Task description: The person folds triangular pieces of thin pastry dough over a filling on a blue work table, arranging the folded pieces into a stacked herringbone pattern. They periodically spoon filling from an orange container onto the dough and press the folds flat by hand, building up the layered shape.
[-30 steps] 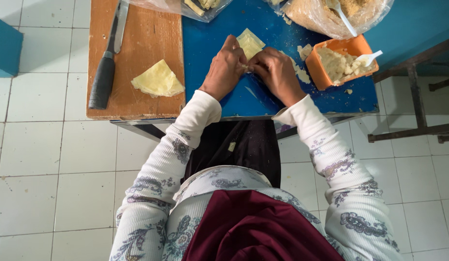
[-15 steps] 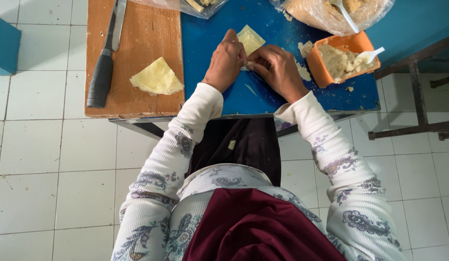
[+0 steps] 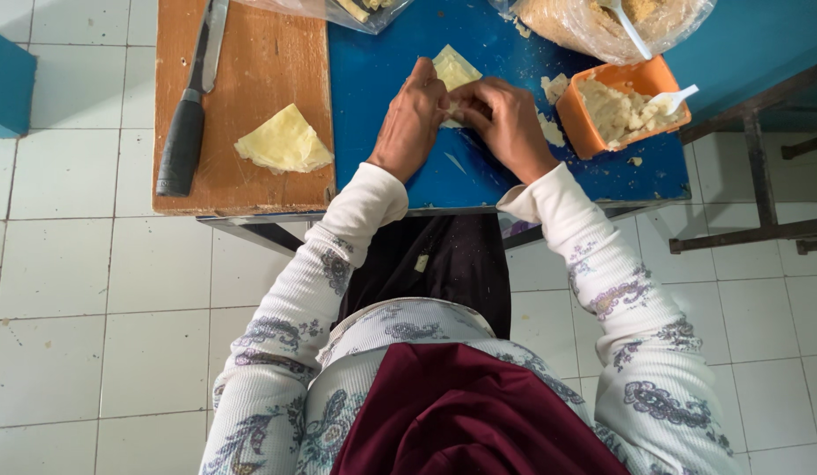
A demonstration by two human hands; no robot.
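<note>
Blue table (image 3: 400, 189): both hands' grip pinching pastry wrapper (image 3: 452, 69); orange tub (image 3: 593, 132) of filling (image 3: 615, 107).

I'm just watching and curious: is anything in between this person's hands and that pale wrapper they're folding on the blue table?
Nothing visible. The left hand and right hand are both already on the pale wrapper, pinching its near edge. The orange tub of filling sits off to the right, the knife far left.
</note>
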